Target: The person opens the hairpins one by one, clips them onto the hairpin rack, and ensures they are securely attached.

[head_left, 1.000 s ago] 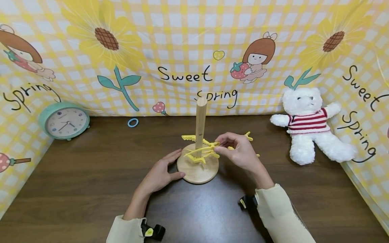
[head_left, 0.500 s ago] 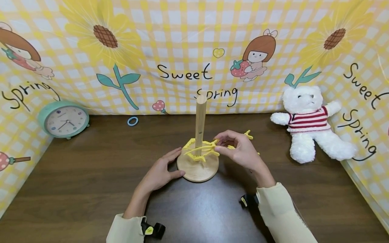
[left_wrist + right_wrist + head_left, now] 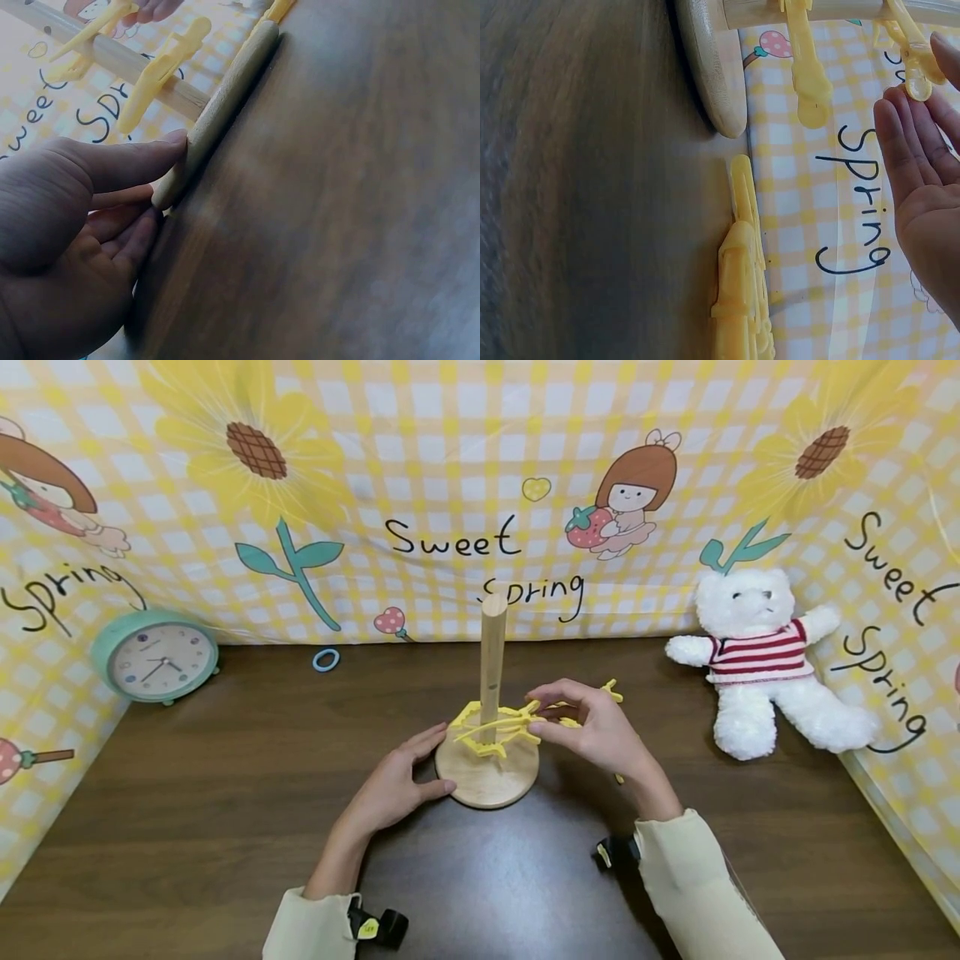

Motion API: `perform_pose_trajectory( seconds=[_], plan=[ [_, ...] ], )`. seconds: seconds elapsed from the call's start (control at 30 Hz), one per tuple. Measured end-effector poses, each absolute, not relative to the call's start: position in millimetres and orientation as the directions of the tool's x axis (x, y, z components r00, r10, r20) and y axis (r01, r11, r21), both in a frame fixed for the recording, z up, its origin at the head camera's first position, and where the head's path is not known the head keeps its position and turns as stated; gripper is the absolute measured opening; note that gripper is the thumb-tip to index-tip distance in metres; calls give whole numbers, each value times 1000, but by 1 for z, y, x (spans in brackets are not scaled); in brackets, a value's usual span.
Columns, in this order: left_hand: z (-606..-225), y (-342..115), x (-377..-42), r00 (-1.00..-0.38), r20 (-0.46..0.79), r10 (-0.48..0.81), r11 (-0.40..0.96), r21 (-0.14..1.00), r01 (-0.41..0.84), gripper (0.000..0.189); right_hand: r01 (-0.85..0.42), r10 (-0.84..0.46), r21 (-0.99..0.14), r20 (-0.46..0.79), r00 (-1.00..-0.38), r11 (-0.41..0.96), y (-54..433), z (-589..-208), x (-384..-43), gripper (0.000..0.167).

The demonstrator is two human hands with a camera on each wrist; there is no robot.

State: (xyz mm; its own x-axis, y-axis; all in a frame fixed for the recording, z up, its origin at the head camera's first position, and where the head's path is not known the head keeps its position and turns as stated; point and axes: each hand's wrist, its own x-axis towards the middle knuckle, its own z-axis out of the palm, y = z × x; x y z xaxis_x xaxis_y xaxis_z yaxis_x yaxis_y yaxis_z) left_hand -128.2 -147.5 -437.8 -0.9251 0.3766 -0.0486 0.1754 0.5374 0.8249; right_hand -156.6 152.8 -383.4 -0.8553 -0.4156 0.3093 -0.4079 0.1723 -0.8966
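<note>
A wooden stand has a round base (image 3: 487, 789) and an upright post (image 3: 492, 652). My left hand (image 3: 393, 789) grips the base's left rim, thumb over the edge and fingers along the side. My right hand (image 3: 592, 727) pinches the handle end of a yellow hair clip (image 3: 915, 60) between thumb and fingers, from the right of the post. The long arms of that clip reach past the post. Lower down, a second yellow hair clip (image 3: 810, 82) sits across the post just above the base, its handle end pointing right.
Several yellow clips (image 3: 739, 292) lie on the dark wooden table (image 3: 225, 827), partly hidden behind my right hand. Farther back are a blue ring (image 3: 326, 660), a green alarm clock (image 3: 161, 660) at left and a white teddy bear (image 3: 757, 664) at right.
The toothed far arm of the held hair clip, standing out left behind the post, has swung down and now lines up with the lower clip. My left hand stays at the base.
</note>
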Motion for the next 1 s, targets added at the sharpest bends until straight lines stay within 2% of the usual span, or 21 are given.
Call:
perform_pose_trajectory(
  seconds=[0.3,1.0],
  plan=[
    [-439,-147,-128,-928,-62,366,546,822,161,77,-387,-366,-911,315,-875,140,163,-388,-154,32],
    [-437,-147,-128,-927,-67,368,550,820,159,77,-273,-237,-937,220,-946,218,207,-409,-165,36]
  ],
)
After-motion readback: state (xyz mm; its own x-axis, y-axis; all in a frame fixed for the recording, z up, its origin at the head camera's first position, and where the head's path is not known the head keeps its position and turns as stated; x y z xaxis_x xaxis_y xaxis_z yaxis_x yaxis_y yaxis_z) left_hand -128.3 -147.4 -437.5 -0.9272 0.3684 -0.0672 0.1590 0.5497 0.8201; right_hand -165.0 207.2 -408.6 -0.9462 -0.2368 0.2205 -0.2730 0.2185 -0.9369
